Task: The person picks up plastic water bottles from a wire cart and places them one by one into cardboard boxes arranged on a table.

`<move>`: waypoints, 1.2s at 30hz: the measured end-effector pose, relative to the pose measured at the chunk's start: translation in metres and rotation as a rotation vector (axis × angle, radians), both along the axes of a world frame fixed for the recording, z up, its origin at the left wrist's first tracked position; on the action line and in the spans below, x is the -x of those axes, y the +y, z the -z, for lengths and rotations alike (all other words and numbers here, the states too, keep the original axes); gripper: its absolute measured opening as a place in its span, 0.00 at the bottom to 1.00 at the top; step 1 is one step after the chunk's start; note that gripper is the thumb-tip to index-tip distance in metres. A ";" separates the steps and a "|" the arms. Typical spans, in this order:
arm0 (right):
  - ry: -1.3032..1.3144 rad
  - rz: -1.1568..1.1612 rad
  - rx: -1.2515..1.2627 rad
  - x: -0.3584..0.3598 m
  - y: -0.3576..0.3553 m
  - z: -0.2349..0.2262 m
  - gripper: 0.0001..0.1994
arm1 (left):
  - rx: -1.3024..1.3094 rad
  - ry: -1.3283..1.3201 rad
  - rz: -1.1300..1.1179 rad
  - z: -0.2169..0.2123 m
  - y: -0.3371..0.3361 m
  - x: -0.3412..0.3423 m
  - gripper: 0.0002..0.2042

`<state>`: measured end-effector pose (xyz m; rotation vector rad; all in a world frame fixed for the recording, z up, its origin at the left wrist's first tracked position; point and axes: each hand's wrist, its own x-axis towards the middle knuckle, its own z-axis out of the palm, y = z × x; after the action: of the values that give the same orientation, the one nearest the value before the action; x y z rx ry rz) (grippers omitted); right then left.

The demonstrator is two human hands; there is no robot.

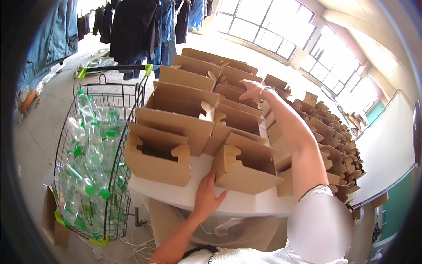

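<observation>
Open-topped brown cardboard boxes stand in two rows on a white table (200, 169) in front of me. My left hand (208, 196) lies on the table near its front edge, fingers stretched and thumb apart. Its fingertips meet the lower left corner of the near right box (246, 174). Beside that box, to the left, is another open box (160, 165). With the right arm stretched far forward, my right hand (252, 91) hangs over a box farther back in the right row (236, 79). Its fingers are apart and nothing shows in them; whether they touch the cardboard I cannot tell.
A black wire shopping cart (110, 84) full of clear plastic bottles (94, 154) with green caps stands left of the table. Many folded cardboard pieces (338, 149) are heaped at the right. Dark clothes (134, 33) hang at the back left. White cords (132, 246) lie on the floor.
</observation>
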<state>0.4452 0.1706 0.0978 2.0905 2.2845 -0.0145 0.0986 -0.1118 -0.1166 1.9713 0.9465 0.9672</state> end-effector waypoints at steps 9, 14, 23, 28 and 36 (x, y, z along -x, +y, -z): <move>-0.036 -0.074 0.057 -0.028 0.029 0.040 0.20 | 0.081 0.051 0.031 -0.011 0.005 0.000 0.43; -0.177 0.044 0.164 -0.070 -0.017 0.016 0.20 | 0.068 0.069 0.013 -0.014 0.003 -0.003 0.42; -0.098 0.112 0.404 -0.061 -0.020 -0.032 0.19 | 0.056 0.051 -0.010 -0.015 0.005 -0.001 0.42; 0.541 -0.019 -0.329 -0.066 0.074 -0.041 0.17 | 0.076 0.023 0.022 -0.012 0.007 -0.002 0.42; 0.094 0.183 -0.640 -0.077 0.198 0.007 0.46 | -0.051 -0.022 -0.002 0.021 -0.001 -0.008 0.43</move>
<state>0.5223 0.3689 0.0907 2.6208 2.3548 0.7167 0.1063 -0.1133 -0.1377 1.9980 0.9197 1.0213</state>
